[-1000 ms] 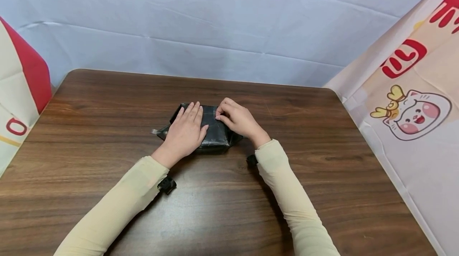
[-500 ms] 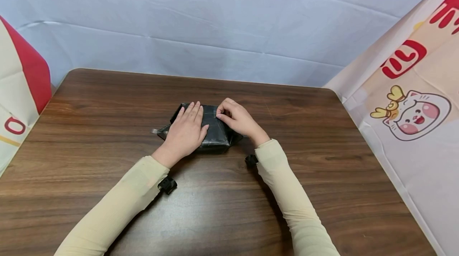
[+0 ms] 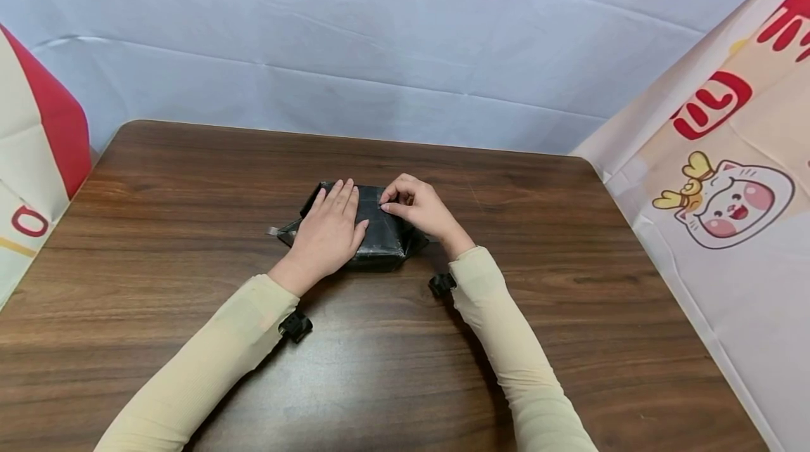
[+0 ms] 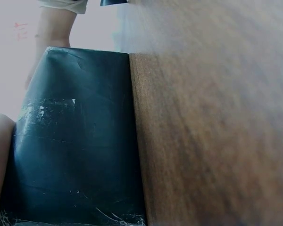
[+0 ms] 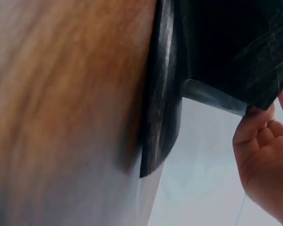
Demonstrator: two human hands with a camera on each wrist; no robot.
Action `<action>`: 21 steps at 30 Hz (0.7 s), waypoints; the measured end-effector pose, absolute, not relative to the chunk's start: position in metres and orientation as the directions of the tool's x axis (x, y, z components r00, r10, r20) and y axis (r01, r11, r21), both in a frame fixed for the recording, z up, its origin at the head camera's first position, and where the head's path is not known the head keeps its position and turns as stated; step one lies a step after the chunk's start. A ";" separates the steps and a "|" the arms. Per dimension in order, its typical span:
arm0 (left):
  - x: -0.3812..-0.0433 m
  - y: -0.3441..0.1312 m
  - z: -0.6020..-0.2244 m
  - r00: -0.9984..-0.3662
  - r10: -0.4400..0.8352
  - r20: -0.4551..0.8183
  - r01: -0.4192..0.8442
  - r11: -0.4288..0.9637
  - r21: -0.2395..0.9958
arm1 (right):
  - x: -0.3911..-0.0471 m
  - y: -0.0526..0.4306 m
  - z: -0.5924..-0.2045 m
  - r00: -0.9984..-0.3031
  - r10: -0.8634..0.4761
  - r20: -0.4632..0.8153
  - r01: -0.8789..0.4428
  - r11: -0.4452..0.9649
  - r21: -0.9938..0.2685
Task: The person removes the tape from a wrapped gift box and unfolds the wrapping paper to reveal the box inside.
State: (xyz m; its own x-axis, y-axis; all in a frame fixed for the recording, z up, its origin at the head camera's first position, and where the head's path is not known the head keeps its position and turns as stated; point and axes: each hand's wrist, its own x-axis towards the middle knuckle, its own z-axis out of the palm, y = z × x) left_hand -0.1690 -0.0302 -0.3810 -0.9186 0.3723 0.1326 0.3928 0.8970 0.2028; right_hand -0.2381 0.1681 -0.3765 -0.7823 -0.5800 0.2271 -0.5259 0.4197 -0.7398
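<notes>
A black plastic-wrapped parcel (image 3: 380, 230) lies on the table, its plastic ends sticking out left and right. My left hand (image 3: 325, 230) rests flat across the parcel's left part, fingers straight. Close up, the left wrist view shows the parcel's scuffed near side (image 4: 80, 141), with an edge of that hand beside it. At the top right of the parcel, my right hand (image 3: 420, 207) pinches with thumb and fingertips. In the right wrist view a clear strip of tape (image 5: 212, 96) runs to those fingertips; the pinched end itself is hidden.
The brown wooden table (image 3: 380, 382) extends on every side of the parcel. A pale cloth backdrop (image 3: 380, 37) hangs behind it, with a printed banner (image 3: 734, 206) on the right. Each wrist carries a small black camera (image 3: 295, 326).
The right hand has shifted very slightly, its thumb and fingertips staying at the same spot on the parcel. The left hand and parcel have not moved.
</notes>
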 end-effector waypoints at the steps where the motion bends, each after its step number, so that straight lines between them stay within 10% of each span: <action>1: -0.169 -0.030 -0.381 -0.919 0.373 0.131 0.393 0.897 0.205 | -0.238 0.167 -0.377 -0.790 -0.570 0.227 -0.519 0.422 -0.743; 21: -0.168 -0.031 -0.381 -0.918 0.373 0.137 0.395 0.893 0.214 | -0.236 0.159 -0.375 -0.809 -0.544 0.222 -0.532 0.519 -0.669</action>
